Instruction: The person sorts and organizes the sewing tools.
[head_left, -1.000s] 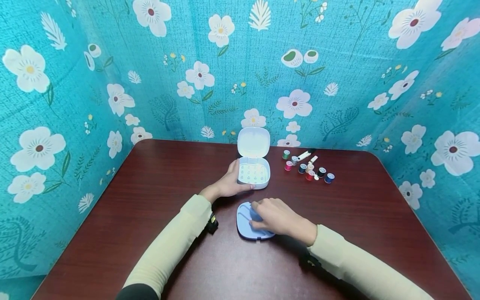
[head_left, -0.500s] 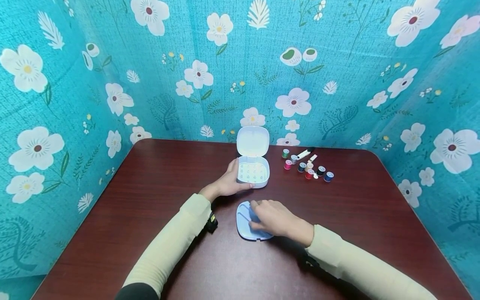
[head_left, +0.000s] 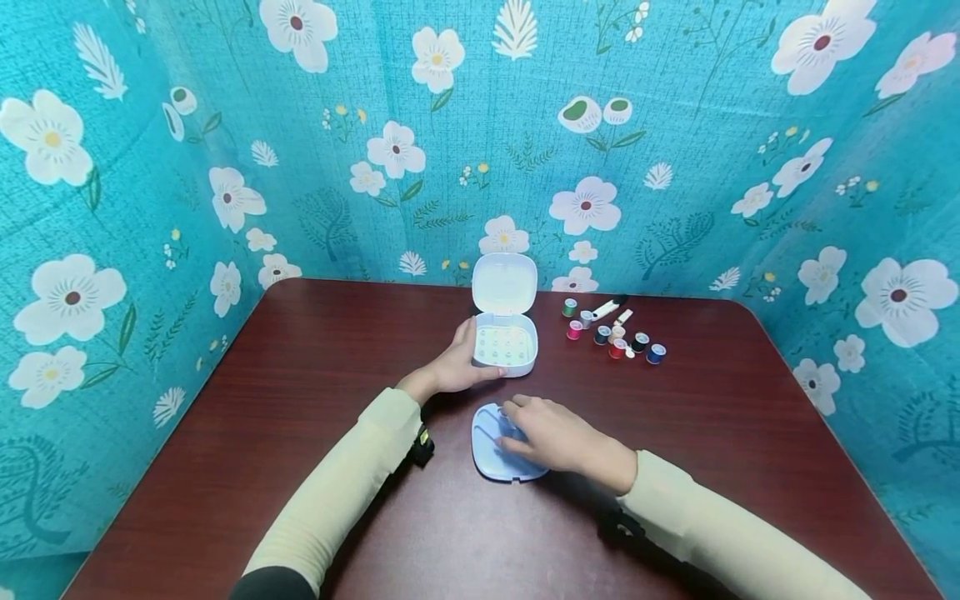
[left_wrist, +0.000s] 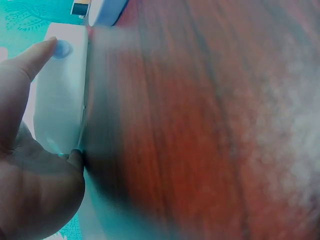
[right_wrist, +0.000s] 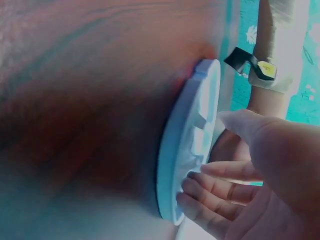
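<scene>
A pale blue-white sewing box (head_left: pixel 520 370) stands on the table with its lid (head_left: pixel 505 283) raised. Rows of small marks show on its inside floor. My left hand (head_left: pixel 453 362) grips the box's left side, thumb along the front wall. In the left wrist view that thumb (left_wrist: pixel 35 60) lies by a round button on the box wall. Closer to me lies a light blue tray-like insert (head_left: pixel 489 460) with moulded ridges. My right hand (head_left: pixel 558 433) hovers over its right part, hiding some of it. The right wrist view shows loosely bent fingers (right_wrist: pixel 210 195) at the insert's edge, thumb apart.
Right of the box lie several thread spools, among them green (head_left: pixel 570 307), pink (head_left: pixel 574 330), red (head_left: pixel 617 348) and blue (head_left: pixel 656 353). A small white tool (head_left: pixel 606 310) with a dark end lies behind them. A floral curtain (head_left: pixel 450 150) borders the brown table (head_left: pixel 315 350).
My right hand has lifted and loosened slightly over the insert, its fingers a bit more spread. The left hand, box and spools stay put.
</scene>
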